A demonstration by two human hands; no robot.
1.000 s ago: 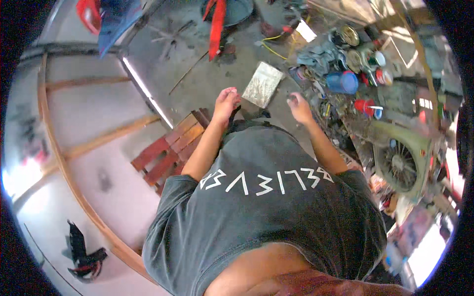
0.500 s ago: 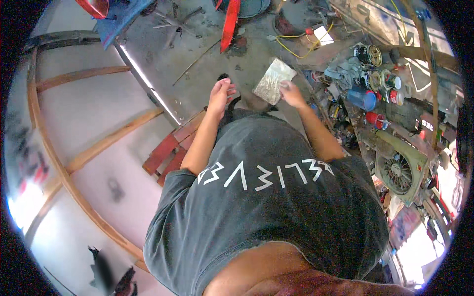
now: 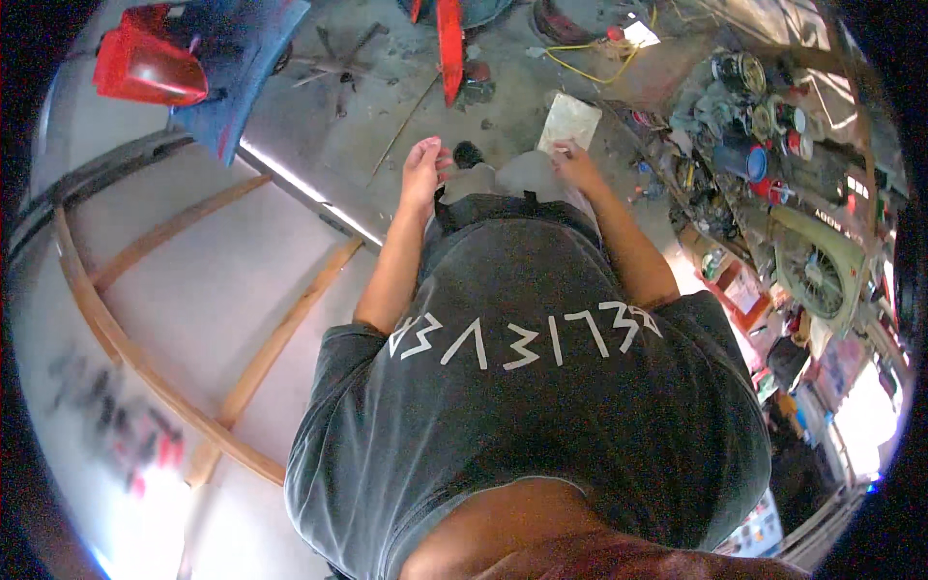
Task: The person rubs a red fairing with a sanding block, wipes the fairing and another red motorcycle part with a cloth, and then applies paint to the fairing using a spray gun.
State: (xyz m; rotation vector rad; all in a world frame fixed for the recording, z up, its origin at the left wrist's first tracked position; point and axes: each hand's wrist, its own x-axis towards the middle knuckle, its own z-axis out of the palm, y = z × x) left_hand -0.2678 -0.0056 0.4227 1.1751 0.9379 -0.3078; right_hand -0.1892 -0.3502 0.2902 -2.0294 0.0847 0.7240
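My right hand [image 3: 578,167] grips the near edge of a thin, pale, roughly rectangular panel [image 3: 571,120] with a worn, blotchy surface. The panel reaches away from me over the grey floor. What it is made of, I cannot tell. To the left, my left hand [image 3: 422,172] is held in the air beside my left thigh, its fingers loosely bent and apart, with nothing visible in it. Between the two hands are my grey trouser legs [image 3: 517,174] and a dark shoe [image 3: 468,154].
A white wall with wooden battens [image 3: 290,314] rises at my left. Beyond stand a blue panel [image 3: 232,87] and a glossy red part [image 3: 155,68]. Cans and a blue container [image 3: 740,161] crowd the right, near a greenish fan housing [image 3: 822,261]. A yellow cord [image 3: 590,75] crosses the floor.
The view has swung, bringing the red part into sight at upper left, while the red slatted wood has left it. The panel is still in my right hand, now seen more upright.
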